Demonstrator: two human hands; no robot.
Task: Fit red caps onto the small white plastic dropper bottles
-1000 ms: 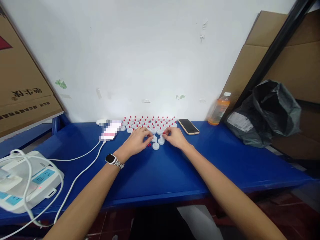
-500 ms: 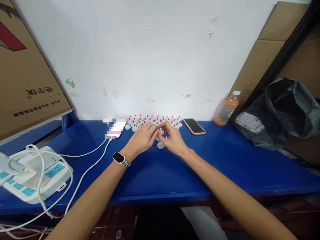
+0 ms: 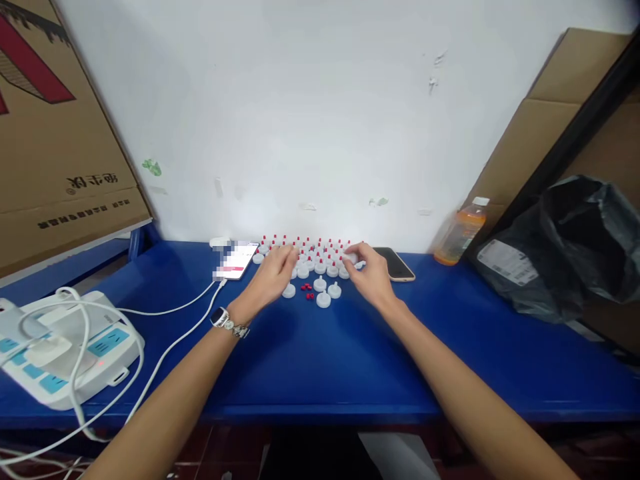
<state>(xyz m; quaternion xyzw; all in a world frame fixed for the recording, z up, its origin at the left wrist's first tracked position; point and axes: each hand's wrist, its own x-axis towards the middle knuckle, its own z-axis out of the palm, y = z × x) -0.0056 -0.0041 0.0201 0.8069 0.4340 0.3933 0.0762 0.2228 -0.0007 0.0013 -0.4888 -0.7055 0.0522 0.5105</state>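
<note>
Rows of small white caps with red tips [image 3: 320, 252] stand at the back of the blue table [image 3: 320, 360], against the wall. In front of them lie a few plain white caps [image 3: 323, 299] and some tiny loose red pieces [image 3: 307, 287]. My left hand [image 3: 270, 277], a watch [image 3: 220, 318] on its wrist, rests at the left end of the rows; its fingers curl down over the caps there and hide what is under them. My right hand [image 3: 373, 275] is at the right end, and its fingertips pinch a white cap [image 3: 351, 257].
A charging phone [image 3: 235, 260] lies left of the caps, its white cable running to a power strip [image 3: 65, 347]. A second phone [image 3: 397, 263], an orange drink bottle [image 3: 457, 231] and a black bag [image 3: 560, 247] sit to the right. A cardboard box [image 3: 60, 153] leans at the left.
My hands were together over the loose caps in front and have moved apart to the two ends of the rows. The camera has shifted a little.
</note>
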